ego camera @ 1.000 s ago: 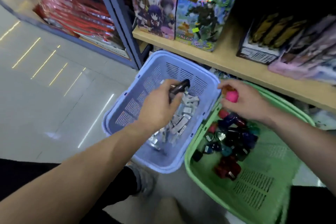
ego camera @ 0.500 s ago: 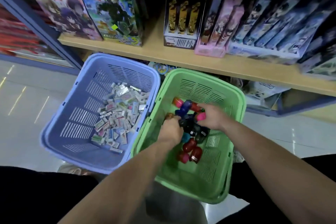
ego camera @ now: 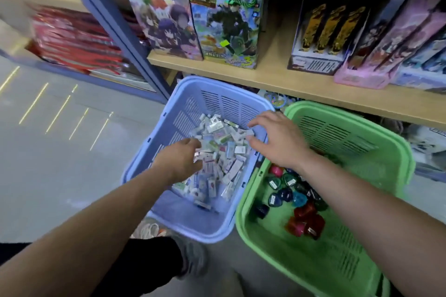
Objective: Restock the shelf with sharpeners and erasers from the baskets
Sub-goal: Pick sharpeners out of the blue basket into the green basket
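1. Step in hand: gathering erasers. Small wrapped rectangular erasers lie heaped toward the right wall of the light-blue slotted plastic basket.
2. Left hand: fingertips buried in the heap; whether they clasp anything cannot be told. Right hand: fingers spread and slack above the heap, grasping nothing.
3. The erasers lie jumbled, their long axes pointing every way.
4. Next move, probably: close on a handful and lift it to the wooden shelf board.

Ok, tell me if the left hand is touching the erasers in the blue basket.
Touching. Head view: the left hand curls its fingers into the erasers, with no gap showing between them.
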